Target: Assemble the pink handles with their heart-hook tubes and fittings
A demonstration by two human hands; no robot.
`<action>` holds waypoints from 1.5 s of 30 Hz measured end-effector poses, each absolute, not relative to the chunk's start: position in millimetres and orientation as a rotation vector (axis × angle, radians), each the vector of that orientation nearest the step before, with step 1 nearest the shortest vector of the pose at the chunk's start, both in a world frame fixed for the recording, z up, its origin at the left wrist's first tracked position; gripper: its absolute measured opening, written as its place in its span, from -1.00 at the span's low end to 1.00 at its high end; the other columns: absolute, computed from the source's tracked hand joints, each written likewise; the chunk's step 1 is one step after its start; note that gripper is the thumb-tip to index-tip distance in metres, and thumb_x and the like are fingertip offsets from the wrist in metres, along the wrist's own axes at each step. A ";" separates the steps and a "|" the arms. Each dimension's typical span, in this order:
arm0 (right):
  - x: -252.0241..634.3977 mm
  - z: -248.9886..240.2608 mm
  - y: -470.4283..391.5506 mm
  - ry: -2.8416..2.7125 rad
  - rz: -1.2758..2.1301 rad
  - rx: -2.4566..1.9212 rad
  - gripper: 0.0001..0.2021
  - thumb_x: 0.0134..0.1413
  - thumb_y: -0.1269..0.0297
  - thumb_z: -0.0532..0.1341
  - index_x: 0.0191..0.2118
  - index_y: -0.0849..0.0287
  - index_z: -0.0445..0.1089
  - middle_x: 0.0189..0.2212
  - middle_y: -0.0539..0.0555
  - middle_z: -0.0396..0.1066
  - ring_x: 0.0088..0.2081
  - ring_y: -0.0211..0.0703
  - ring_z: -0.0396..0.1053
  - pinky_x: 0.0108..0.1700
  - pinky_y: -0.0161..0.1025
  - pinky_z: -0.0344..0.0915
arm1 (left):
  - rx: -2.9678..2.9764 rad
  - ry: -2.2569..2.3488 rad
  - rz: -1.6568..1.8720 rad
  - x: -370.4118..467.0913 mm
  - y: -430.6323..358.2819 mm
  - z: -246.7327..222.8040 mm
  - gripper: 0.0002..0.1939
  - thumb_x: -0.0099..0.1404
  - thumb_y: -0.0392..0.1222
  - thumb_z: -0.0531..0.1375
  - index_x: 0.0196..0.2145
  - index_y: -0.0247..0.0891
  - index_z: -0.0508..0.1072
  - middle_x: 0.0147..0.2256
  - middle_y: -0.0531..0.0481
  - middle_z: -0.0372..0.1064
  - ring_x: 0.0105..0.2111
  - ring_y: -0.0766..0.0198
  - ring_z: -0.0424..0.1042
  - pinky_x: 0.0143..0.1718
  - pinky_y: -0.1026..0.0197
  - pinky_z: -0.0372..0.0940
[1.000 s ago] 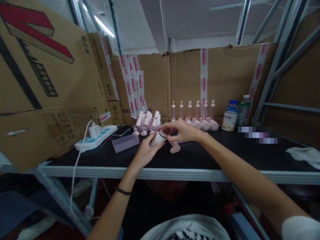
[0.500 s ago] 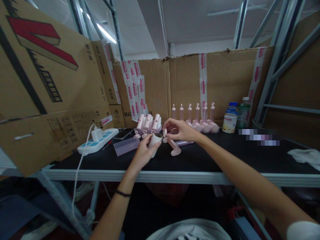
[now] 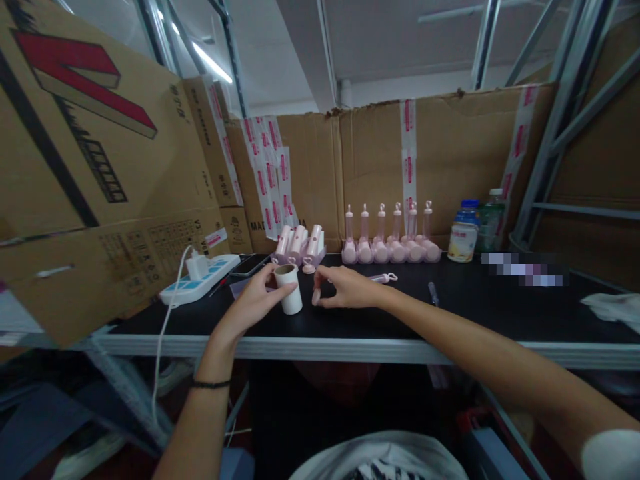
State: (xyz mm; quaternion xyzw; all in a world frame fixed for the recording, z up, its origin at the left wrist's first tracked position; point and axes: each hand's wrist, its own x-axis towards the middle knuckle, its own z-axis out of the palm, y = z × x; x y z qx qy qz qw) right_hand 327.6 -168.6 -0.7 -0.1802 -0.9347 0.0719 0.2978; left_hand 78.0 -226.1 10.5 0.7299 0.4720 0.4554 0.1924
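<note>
Showing "MA", cardboard (image 3: 370, 153) backs left fingers (image 3: 283, 292) holding white tube (image 3: 293, 302), right fingers (image 3: 326, 274) pinching disc (image 3: 316, 297).

Ceiling tube (image 3: 213, 62): glares sharp white, upper left.
Ceiling (image 3: 390, 47): dull grey; overall light dim and cool.
Black tabletop (image 3: 475, 317): low contrast, shadows hard to separate.
Area beneath tabletop (image 3: 270, 387): deep shadow, detail largely lost.
Cardboard print (image 3: 145, 240): fine characters look soft.
Mosaic patch (image 3: 523, 268): pixelated, content unreadable.
Metal uprights (image 3: 565, 100): splayed toward frame edges, wide-angle distortion.
</note>
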 end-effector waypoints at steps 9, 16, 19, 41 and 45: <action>323.7 -6.7 -172.2 -2.576 0.151 -0.599 -0.73 0.10 0.25 0.36 -0.12 0.12 0.31 -0.18 0.07 0.52 -0.13 -0.04 0.49 -0.11 -0.21 0.26 | 2.116 1.351 1.263 75.7 -227.7 11.3 -0.55 0.22 0.07 0.34 -0.03 -0.22 0.46 -0.14 -0.03 0.51 -0.18 0.09 0.48 -0.15 0.13 0.36; 326.0 -5.8 -164.4 -2.483 0.188 -0.554 -0.62 0.15 0.06 0.36 -0.03 0.15 0.34 -0.11 0.13 0.53 -0.10 0.00 0.50 -0.08 -0.16 0.31 | 2.037 1.358 1.388 71.4 -225.8 15.0 -0.57 0.14 0.08 0.39 -0.15 -0.25 0.46 -0.22 -0.03 0.48 -0.23 0.12 0.47 -0.28 0.15 0.41; 325.2 -5.2 -161.0 -2.340 0.298 -0.527 -0.66 0.15 0.16 0.37 -0.04 0.18 0.36 -0.08 0.14 0.54 -0.05 -0.03 0.51 -0.01 -0.15 0.34 | 1.858 1.322 1.487 70.1 -226.0 16.5 -0.52 0.09 0.08 0.43 -0.17 -0.24 0.43 -0.24 -0.02 0.47 -0.24 0.11 0.47 -0.34 0.16 0.45; 313.0 -14.2 -150.3 -2.074 0.899 -0.276 -0.45 0.03 0.16 0.46 0.10 0.19 0.35 -0.07 0.12 0.53 -0.02 -0.08 0.51 0.15 -0.09 0.36 | 1.476 0.925 1.647 94.3 -230.8 17.1 -0.62 0.13 -0.06 0.44 -0.18 -0.27 0.48 -0.20 -0.02 0.44 -0.15 0.16 0.46 -0.24 0.17 0.53; 314.0 -12.5 -151.5 -2.085 0.936 -0.273 -0.44 0.02 0.17 0.46 0.11 0.18 0.33 -0.12 0.09 0.54 -0.06 -0.11 0.52 0.08 -0.14 0.39 | 1.478 0.928 1.647 94.3 -232.7 18.6 -0.61 0.13 -0.05 0.44 -0.16 -0.27 0.47 -0.20 -0.01 0.44 -0.15 0.16 0.47 -0.24 0.16 0.53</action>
